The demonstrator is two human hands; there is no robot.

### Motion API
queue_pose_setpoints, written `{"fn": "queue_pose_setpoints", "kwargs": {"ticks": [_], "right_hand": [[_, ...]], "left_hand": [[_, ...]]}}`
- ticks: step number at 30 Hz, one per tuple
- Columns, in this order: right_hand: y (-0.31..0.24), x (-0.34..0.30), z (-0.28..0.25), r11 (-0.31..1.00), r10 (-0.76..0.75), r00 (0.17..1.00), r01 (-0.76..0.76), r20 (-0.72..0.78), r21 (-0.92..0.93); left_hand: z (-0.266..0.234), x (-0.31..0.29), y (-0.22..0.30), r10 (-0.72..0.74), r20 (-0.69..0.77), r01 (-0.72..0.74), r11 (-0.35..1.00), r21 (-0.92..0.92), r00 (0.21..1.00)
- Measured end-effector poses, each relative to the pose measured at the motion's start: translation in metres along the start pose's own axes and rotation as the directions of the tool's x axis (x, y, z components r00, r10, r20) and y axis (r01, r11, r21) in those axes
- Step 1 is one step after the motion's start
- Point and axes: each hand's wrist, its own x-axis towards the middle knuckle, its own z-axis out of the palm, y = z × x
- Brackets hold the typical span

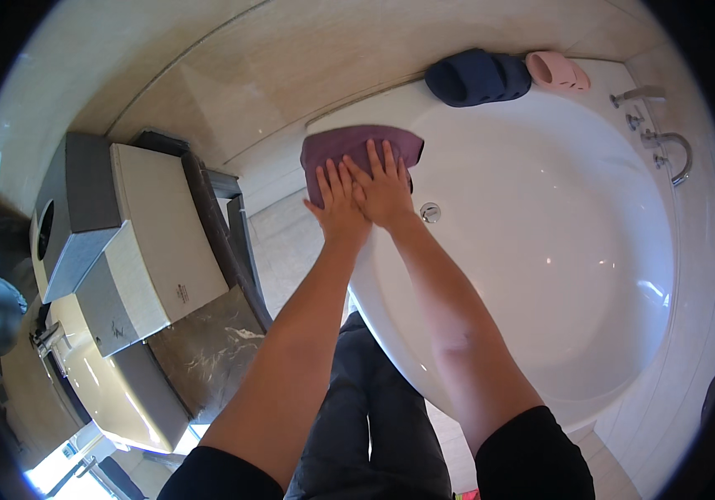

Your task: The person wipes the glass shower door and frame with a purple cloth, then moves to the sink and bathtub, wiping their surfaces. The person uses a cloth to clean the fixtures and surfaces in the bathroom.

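Observation:
A folded purple cloth (357, 143) with a dark edge at its right side lies over the far left corner of the white bathtub (532, 267). My left hand (341, 208) rests flat on the cloth, fingers stretched out and thumb apart. Close beside it, my right hand (386, 187) also presses flat on the cloth with its fingers spread. The two hands touch near the thumb of the right one. What lies beneath the cloth is hidden.
Dark blue slippers (478, 77) and pink slippers (557, 72) stand on the tub's far rim. A chrome faucet (674, 154) is at the far right, a drain (430, 212) near my right hand. Boxes (166, 225) sit on the marble counter (207, 350) by a sink (107, 375).

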Motion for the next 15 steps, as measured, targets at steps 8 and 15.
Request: {"fn": "queue_pose_setpoints", "kwargs": {"ticks": [8, 15], "right_hand": [[-0.016, -0.101, 0.021, 0.942, -0.326, 0.945, 0.32, -0.041, -0.104], [-0.02, -0.24, 0.033, 0.736, -0.118, 0.991, 0.125, -0.056, 0.665]], "left_hand": [[0.035, -0.116, 0.001, -0.083, -0.022, 0.073, 0.957, -0.281, 0.996], [0.075, -0.254, 0.029, -0.016, 0.153, 0.021, 0.999, -0.031, 0.988]]}}
